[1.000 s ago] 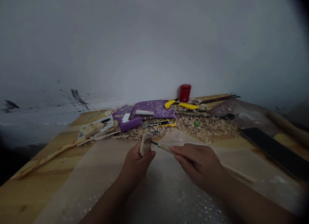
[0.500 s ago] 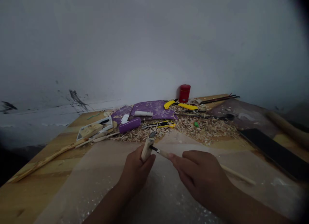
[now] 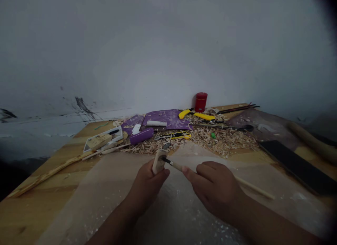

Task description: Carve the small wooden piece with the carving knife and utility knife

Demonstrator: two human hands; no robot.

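View: one camera worn on the person's head
Facing: forward and down, across the table (image 3: 71, 146) toward the wall (image 3: 168, 55)
Nearness: close above the left hand (image 3: 147, 183) and right hand (image 3: 214, 192), the wall farther off

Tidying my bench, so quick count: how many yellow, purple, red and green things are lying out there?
Yellow-handled tools: 3
Purple sheets: 2
Purple block: 1
Red canister: 1
Green lump: 1
Total: 8
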